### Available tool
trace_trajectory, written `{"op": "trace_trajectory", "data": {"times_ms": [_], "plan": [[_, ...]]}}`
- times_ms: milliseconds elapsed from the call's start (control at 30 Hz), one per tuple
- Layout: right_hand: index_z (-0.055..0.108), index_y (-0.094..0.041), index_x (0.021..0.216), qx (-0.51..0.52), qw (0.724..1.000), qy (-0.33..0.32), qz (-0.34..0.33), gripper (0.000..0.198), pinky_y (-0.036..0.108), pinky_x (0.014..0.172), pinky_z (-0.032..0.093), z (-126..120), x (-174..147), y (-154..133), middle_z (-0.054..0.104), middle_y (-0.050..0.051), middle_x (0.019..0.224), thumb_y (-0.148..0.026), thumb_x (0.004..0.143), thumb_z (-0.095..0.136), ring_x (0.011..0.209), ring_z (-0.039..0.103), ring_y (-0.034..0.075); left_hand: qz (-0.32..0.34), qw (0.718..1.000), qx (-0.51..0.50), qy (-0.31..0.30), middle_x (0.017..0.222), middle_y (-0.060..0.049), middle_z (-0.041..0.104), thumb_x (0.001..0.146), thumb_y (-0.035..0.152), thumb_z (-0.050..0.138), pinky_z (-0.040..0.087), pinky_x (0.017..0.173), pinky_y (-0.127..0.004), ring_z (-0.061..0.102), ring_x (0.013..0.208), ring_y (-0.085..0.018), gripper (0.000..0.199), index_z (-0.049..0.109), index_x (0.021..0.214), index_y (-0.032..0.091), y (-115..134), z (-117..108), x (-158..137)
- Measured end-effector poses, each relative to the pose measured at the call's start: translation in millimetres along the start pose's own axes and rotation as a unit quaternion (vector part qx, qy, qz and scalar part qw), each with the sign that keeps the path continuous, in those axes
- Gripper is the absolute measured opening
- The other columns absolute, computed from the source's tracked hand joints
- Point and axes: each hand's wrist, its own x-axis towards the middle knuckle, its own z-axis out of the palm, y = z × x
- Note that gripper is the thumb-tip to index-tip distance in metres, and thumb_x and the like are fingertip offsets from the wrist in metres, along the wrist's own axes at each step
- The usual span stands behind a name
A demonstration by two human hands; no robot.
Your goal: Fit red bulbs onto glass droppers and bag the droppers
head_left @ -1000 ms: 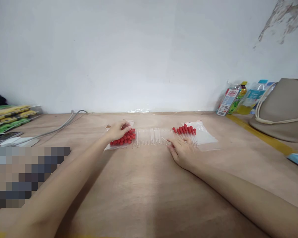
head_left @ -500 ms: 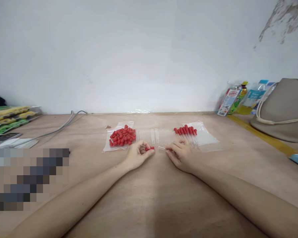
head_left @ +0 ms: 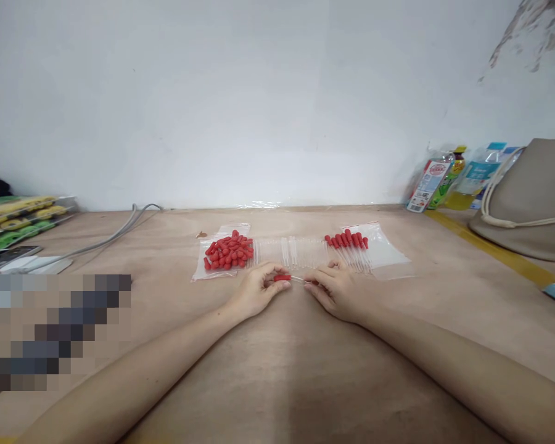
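Pinching a soft red bulb [head_left: 282, 278], the left hand [head_left: 258, 290] faces a clear tube [head_left: 298, 279] the right hand [head_left: 337, 291] grips — seemingly light, brittle glass — best held near the bulb.

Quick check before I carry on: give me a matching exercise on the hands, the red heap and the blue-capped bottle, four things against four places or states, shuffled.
1. Left hand
2. Right hand
3. Heap of red pieces
4. Blue-capped bottle

A. Near the wall, with yellow liquid inside
B. Holding a thin clear tube
C. Lying on a plastic bag
D. Gripping a single red piece

Pairs: 1-D, 2-B, 3-C, 4-A
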Motion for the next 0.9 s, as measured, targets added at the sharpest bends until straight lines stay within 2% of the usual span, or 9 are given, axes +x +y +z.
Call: {"op": "trace_trajectory", "data": {"times_ms": [167, 333, 433, 633, 900], "plan": [[0.062, -0.021, 0.093, 0.055, 0.998, -0.031, 0.001, 0.022, 0.031, 0.076, 0.031, 6.6, -1.3, 8.0, 0.064, 0.002, 0.08, -0.025, 0.09, 0.04, 0.073, 0.055, 0.012, 0.053, 0.997, 0.043, -0.02, 0.084, -0.004, 0.064, 0.081, 0.026, 0.056, 0.047, 0.072, -0.027, 0.059, 0.078, -0.015, 0.013, 0.064, 0.086, 0.017, 6.4, -3.1, -1.0], [0.064, -0.023, 0.095, 0.063, 0.997, -0.042, 0.006, 0.022, 0.03, 0.072, 0.03, 6.8, 1.0, 11.6, 0.062, 0.002, 0.078, -0.026, 0.088, 0.043, 0.072, 0.054, 0.012, 0.053, 0.997, 0.018, -0.049, 0.077, -0.003, 0.063, 0.082, 0.026, 0.055, 0.047, 0.063, -0.023, 0.059, 0.066, -0.012, 0.015, 0.064, 0.087, 0.016, 3.8, -1.7, -4.7], [0.065, -0.022, 0.093, 0.037, 0.999, -0.04, -0.001, 0.024, 0.03, 0.071, 0.029, 3.4, 3.0, 8.5, 0.062, 0.002, 0.075, -0.025, 0.088, 0.042, 0.069, 0.053, 0.012, 0.044, 0.997, 0.039, -0.055, 0.075, -0.003, 0.062, 0.083, 0.029, 0.052, 0.046, 0.058, -0.022, 0.057, 0.059, -0.01, 0.018, 0.065, 0.087, 0.016, 3.4, -0.8, -6.0], [0.064, -0.019, 0.081, -0.011, 0.999, -0.015, -0.03, 0.026, 0.029, 0.068, 0.024, 3.7, 2.9, 3.6, 0.06, 0.001, 0.068, -0.024, 0.088, 0.039, 0.062, 0.049, 0.011, 0.071, 0.99, 0.114, -0.04, 0.074, -0.003, 0.063, 0.082, 0.029, 0.055, 0.043, 0.06, -0.022, 0.056, 0.065, -0.012, 0.017, 0.065, 0.084, 0.016, 6.6, -0.4, -5.7], [0.057, -0.016, 0.067, -0.031, 0.998, -0.036, -0.033, 0.031, 0.029, 0.063, 0.021, 9.1, 4.4, -1.4, 0.059, 0.001, 0.062, -0.023, 0.089, 0.036, 0.055, 0.045, 0.01, 0.109, 0.984, 0.131, -0.046, 0.076, -0.004, 0.064, 0.083, 0.028, 0.052, 0.043, 0.064, -0.024, 0.057, 0.069, -0.013, 0.017, 0.064, 0.086, 0.016, 4.0, 0.5, -6.2]]}}
